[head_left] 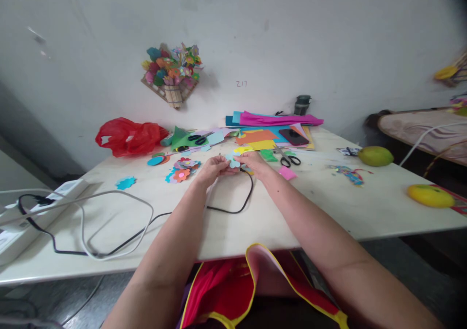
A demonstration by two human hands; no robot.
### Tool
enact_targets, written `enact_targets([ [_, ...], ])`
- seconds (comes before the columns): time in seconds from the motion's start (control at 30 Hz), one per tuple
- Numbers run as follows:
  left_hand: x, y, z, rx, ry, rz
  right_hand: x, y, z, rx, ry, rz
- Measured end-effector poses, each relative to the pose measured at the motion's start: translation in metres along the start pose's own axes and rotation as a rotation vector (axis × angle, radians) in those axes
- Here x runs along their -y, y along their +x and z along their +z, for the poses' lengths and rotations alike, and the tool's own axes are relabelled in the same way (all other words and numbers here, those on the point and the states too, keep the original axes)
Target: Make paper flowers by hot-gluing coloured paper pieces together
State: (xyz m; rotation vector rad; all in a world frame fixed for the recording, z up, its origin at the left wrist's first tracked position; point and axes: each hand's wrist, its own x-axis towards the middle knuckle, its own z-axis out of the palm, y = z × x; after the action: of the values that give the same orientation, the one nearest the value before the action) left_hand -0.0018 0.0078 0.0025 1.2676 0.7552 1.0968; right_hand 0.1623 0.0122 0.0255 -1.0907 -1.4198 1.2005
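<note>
Between my two hands is a pale blue paper flower (pixel 233 160), held above the white table. My left hand (pixel 216 167) pinches its left edge, fingers closed. From the other side, my right hand (pixel 251 161) grips the flower's right part with thumb and fingers. A black cable (pixel 251 192) runs out from just under the hands. Left of them lies a pile of layered paper flowers (pixel 182 171), and further left a bright blue paper flower (pixel 126 183). Scissors with black handles (pixel 290 160) rest right of my right hand, close to a pink paper piece (pixel 287 173).
On the left are a power strip (pixel 40 217) with looping cables and a red plastic bag (pixel 131 137). Coloured sheets (pixel 255 137), a phone (pixel 294 137) and a second pair of scissors (pixel 200 138) lie at the back. Two mangoes (pixel 375 155) sit on the right.
</note>
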Motion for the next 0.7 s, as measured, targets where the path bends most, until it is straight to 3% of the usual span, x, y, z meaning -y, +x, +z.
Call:
enact_targets([
  [0.53, 0.001, 0.0, 0.002, -0.022, 0.009, -0.012, -0.01, 0.007, 0.003, -0.029, -0.064, -0.041],
  [0.7, 0.0, -0.001, 0.002, -0.055, -0.006, 0.014, -0.003, 0.003, -0.003, 0.076, 0.001, 0.019],
])
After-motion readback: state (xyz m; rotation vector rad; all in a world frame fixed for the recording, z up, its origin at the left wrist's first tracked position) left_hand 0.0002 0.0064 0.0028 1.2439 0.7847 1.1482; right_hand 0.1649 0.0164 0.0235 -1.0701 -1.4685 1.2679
